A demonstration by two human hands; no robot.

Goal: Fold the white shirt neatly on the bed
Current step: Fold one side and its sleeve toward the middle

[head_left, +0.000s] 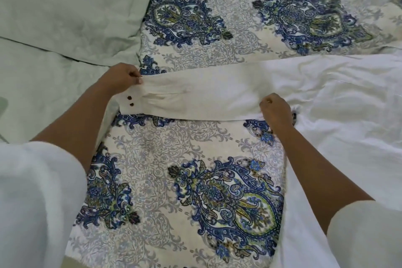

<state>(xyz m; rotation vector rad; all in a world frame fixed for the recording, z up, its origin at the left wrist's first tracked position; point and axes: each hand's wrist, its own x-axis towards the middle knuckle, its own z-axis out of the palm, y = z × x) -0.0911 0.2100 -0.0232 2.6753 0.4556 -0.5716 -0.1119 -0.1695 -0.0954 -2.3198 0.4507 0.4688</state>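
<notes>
The white shirt (339, 102) lies spread on the bed at the right, its body running off the right edge. One long sleeve (195, 98) stretches flat to the left across the patterned bedsheet (165, 154). Its cuff (130, 102) carries two dark buttons. My left hand (121, 78) pinches the far corner of the cuff. My right hand (275, 109) grips the near edge of the sleeve where it meets the shirt body, fingers curled into the cloth.
Two pale green pillows (65, 11) with a leaf print lie at the left, one behind the other. The blue paisley bedsheet covers the rest of the bed. My own white sleeves fill the lower corners.
</notes>
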